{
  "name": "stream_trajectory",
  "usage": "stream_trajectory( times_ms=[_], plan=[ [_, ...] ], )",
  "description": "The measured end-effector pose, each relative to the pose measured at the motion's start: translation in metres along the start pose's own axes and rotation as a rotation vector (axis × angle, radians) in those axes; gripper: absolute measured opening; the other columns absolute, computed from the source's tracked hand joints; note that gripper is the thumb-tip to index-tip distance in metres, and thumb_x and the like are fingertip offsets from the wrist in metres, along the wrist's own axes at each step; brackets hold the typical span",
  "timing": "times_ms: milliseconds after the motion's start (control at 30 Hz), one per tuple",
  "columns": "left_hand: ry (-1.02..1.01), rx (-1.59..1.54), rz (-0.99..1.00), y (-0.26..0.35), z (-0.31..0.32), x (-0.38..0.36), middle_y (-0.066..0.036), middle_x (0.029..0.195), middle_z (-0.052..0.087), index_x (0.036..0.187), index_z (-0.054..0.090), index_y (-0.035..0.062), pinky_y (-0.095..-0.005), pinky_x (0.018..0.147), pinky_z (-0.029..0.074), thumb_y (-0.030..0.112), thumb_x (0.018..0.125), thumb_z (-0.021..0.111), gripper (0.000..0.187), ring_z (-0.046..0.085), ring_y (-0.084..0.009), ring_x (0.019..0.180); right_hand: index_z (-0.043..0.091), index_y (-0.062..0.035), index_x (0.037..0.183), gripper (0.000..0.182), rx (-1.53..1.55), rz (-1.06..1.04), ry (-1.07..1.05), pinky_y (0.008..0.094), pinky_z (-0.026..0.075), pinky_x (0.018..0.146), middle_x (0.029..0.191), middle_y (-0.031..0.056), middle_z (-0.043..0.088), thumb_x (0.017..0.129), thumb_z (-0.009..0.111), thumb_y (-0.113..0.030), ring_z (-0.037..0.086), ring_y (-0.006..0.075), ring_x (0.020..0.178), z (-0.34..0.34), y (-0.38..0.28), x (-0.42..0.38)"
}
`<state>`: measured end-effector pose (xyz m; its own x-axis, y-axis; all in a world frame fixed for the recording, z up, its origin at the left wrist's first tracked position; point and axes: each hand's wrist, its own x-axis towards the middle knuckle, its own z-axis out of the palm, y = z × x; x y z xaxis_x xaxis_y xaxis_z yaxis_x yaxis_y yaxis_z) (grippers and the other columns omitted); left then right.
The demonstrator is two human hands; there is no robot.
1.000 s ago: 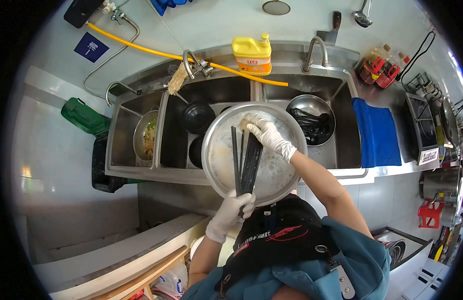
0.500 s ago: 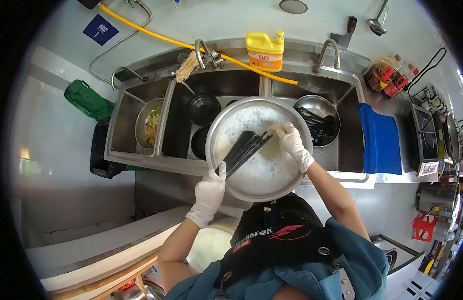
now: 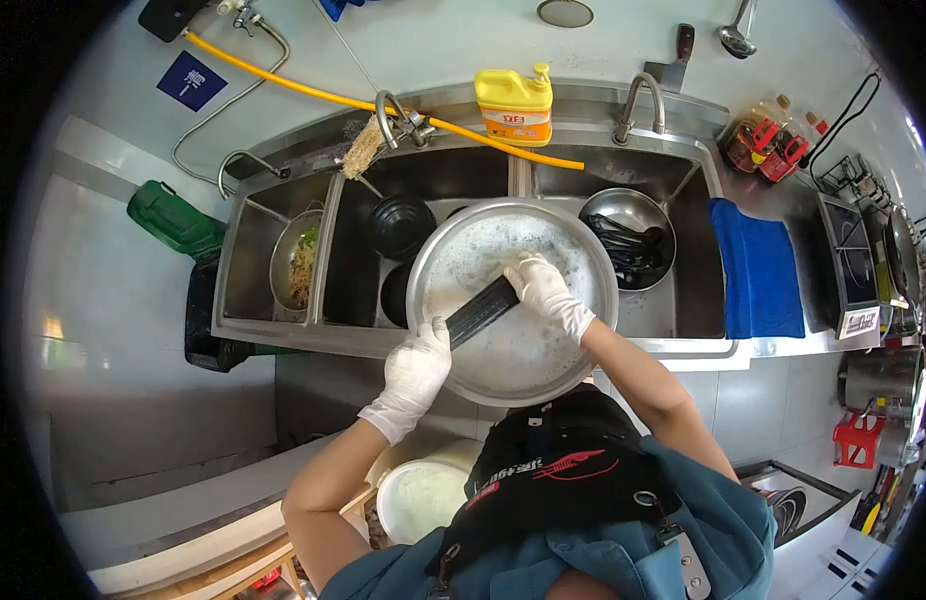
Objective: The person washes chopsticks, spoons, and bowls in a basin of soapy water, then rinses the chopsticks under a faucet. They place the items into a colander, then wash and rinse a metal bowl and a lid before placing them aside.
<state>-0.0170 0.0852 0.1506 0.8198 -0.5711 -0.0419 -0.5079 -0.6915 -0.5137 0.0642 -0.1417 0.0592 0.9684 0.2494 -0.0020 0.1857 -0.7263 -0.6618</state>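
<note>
A bundle of black chopsticks (image 3: 481,312) lies slanted above a wide metal basin (image 3: 419,275) of foamy, cloudy water. My white-gloved left hand (image 3: 420,363) is closed around the lower-left end of the bundle, at the basin's rim. My gloved right hand (image 3: 545,291) closes on the upper-right end, over the water. A pale yellowish patch shows at its fingertips; I cannot make out what it is. The chopsticks' ends are hidden in my hands.
The basin rests over the sink (image 3: 516,180). Dark bowls (image 3: 401,227) sit left of it; a metal bowl (image 3: 629,206) of black spoons (image 3: 631,250) stands right. A yellow detergent jug (image 3: 513,108), yellow hose (image 3: 323,93) and blue cloth (image 3: 761,275) are nearby.
The chopsticks, fanned apart before, are now gathered into a tight bundle. My right hand has moved left onto their upper end. The view has shifted slightly.
</note>
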Motion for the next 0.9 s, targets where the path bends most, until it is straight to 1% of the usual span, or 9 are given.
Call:
stream_trajectory(
  times_ms=[100, 167, 300, 433, 500, 567, 700, 833, 900],
  plan=[
    [0.002, -0.008, 0.018, 0.006, -0.001, 0.01, -0.003, 0.07, 0.05, 0.108, 0.056, 0.003, -0.0272, 0.04, 0.047, 0.011, 0.079, 0.054, 0.03, 0.058, -0.0139, 0.052, 0.062, -0.0004, 0.088, 0.02, 0.07, -0.471, 0.153, 0.0439, 0.042, 0.092, 0.096, 0.0208, 0.062, 0.085, 0.053, -0.018, 0.055, 0.0371, 0.101, 0.044, -0.031, -0.018],
    [0.005, -0.031, 0.026, 0.008, 0.003, 0.012, -0.004, 0.071, 0.05, 0.109, 0.055, 0.003, -0.0273, 0.04, 0.048, 0.011, 0.079, 0.054, 0.031, 0.058, -0.014, 0.052, 0.061, -0.0028, 0.087, 0.02, 0.051, -0.53, 0.323, 0.0453, 0.043, 0.086, 0.091, 0.018, 0.062, 0.084, 0.051, -0.02, 0.058, 0.0357, 0.092, 0.031, -0.065, -0.027],
    [0.008, -0.002, 0.015, 0.002, -0.002, 0.008, -0.004, 0.072, 0.051, 0.106, 0.056, 0.0035, -0.0276, 0.041, 0.048, 0.011, 0.078, 0.054, 0.029, 0.058, -0.0143, 0.051, 0.061, -0.0094, 0.072, 0.019, -0.145, -0.115, 0.13, 0.0425, 0.046, 0.076, 0.078, 0.0128, 0.063, 0.081, 0.048, -0.02, 0.061, 0.0311, 0.077, -0.006, -0.022, -0.008],
    [0.012, -0.052, -0.001, 0.007, 0.004, 0.011, -0.004, 0.072, 0.051, 0.104, 0.056, 0.0037, -0.0275, 0.042, 0.049, 0.011, 0.078, 0.054, 0.027, 0.058, -0.0143, 0.051, 0.062, -0.0099, 0.073, 0.014, -0.152, -0.435, 0.423, 0.041, 0.047, 0.072, 0.074, 0.0133, 0.061, 0.076, 0.052, -0.019, 0.06, 0.0306, 0.075, 0.01, -0.019, -0.003],
    [0.035, -0.118, -0.018, 0.013, 0.006, 0.02, -0.003, 0.07, 0.05, 0.105, 0.056, 0.0019, -0.0288, 0.039, 0.049, 0.01, 0.078, 0.054, 0.029, 0.057, -0.0138, 0.049, 0.061, -0.0059, 0.087, 0.019, -0.109, -0.516, 0.13, 0.0429, 0.044, 0.085, 0.086, 0.0151, 0.06, 0.074, 0.054, -0.018, 0.057, 0.0329, 0.088, 0.015, -0.059, -0.021],
    [0.03, -0.122, -0.03, 0.018, 0.01, 0.021, -0.004, 0.071, 0.051, 0.104, 0.056, 0.0018, -0.0293, 0.039, 0.049, 0.01, 0.078, 0.054, 0.027, 0.058, -0.0143, 0.05, 0.061, -0.0069, 0.087, 0.019, -0.1, -0.565, 0.3, 0.0455, 0.042, 0.086, 0.091, 0.0148, 0.061, 0.074, 0.053, -0.017, 0.057, 0.0326, 0.091, 0.01, -0.067, -0.028],
    [-0.003, -0.129, -0.074, 0.018, 0.011, 0.009, -0.006, 0.071, 0.056, 0.1, 0.056, 0.0025, -0.0294, 0.038, 0.049, 0.011, 0.077, 0.055, 0.024, 0.062, -0.0145, 0.054, 0.063, -0.0095, 0.083, 0.019, -0.365, -0.207, 0.192, 0.0452, 0.043, 0.084, 0.084, 0.0139, 0.063, 0.082, 0.049, -0.022, 0.059, 0.0318, 0.086, 0.024, 0.019, 0.01],
    [-0.06, -0.249, -0.139, 0.022, 0.021, -0.004, -0.009, 0.068, 0.059, 0.103, 0.054, 0.0005, -0.0327, 0.044, 0.051, 0.01, 0.079, 0.055, 0.026, 0.064, -0.0204, 0.057, 0.062, -0.0042, 0.099, 0.023, 0.777, 0.01, 0.751, 0.0321, 0.047, 0.078, 0.093, 0.0148, 0.064, 0.094, 0.043, -0.014, 0.06, 0.022, 0.09, -0.028, 0.001, -0.004],
    [-0.173, -0.716, -0.333, 0.028, 0.025, -0.007, -0.011, 0.064, 0.059, 0.109, 0.051, -0.0003, -0.0368, 0.053, 0.052, 0.009, 0.081, 0.053, 0.03, 0.064, -0.0286, 0.058, 0.061, -0.0022, 0.102, 0.027, 1.286, 0.105, 0.797, 0.03, 0.047, 0.082, 0.097, 0.0136, 0.064, 0.096, 0.042, -0.019, 0.059, 0.0171, 0.093, -0.027, 0.009, -0.009]
  ],
)
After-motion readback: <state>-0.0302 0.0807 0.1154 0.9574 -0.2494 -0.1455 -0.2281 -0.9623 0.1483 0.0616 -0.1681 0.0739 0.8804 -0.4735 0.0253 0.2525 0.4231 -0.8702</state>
